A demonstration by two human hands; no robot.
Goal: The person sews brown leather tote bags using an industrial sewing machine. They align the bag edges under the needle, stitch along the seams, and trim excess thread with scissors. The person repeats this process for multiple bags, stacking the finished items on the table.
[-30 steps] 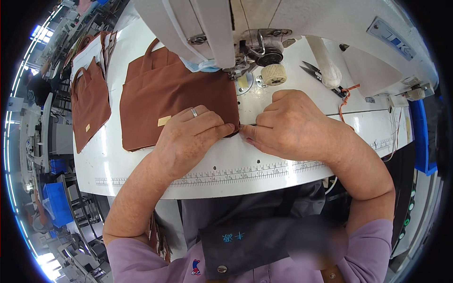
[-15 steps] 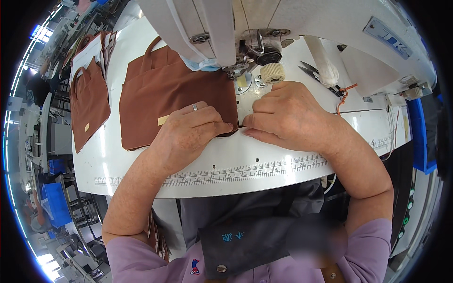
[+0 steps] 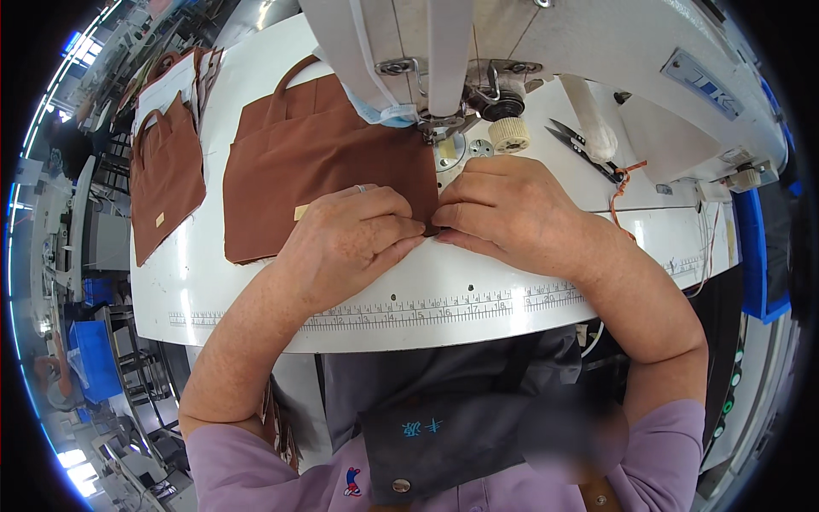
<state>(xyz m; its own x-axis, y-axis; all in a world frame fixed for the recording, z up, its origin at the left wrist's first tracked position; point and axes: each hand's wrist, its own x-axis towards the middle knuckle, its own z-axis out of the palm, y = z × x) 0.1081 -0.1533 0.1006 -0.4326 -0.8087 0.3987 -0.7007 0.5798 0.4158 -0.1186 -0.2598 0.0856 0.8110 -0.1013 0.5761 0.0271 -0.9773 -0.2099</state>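
A brown fabric bag (image 3: 316, 162) with a loop handle and a small pale label lies flat on the white table, its right edge close to the presser foot (image 3: 444, 128) of the sewing machine (image 3: 597, 38). My left hand (image 3: 350, 239), a ring on one finger, rests over the bag's near right part, thumb and fingers pinching at the corner. My right hand (image 3: 516, 209) pinches the same corner from the right, its fingertips almost meeting the left ones. The bit of fabric between them is mostly hidden.
Another brown bag (image 3: 166, 175) lies at the table's left side, in front of a stack of pieces. Black thread snips (image 3: 584, 152) with an orange cord lie at the right, under the machine arm. A printed ruler (image 3: 409, 314) runs along the front edge. A blue bin (image 3: 759, 256) stands far right.
My right fingertips have come closer to the left ones at the bag's corner. The whole view has shifted slightly; the bag stays beside the presser foot.
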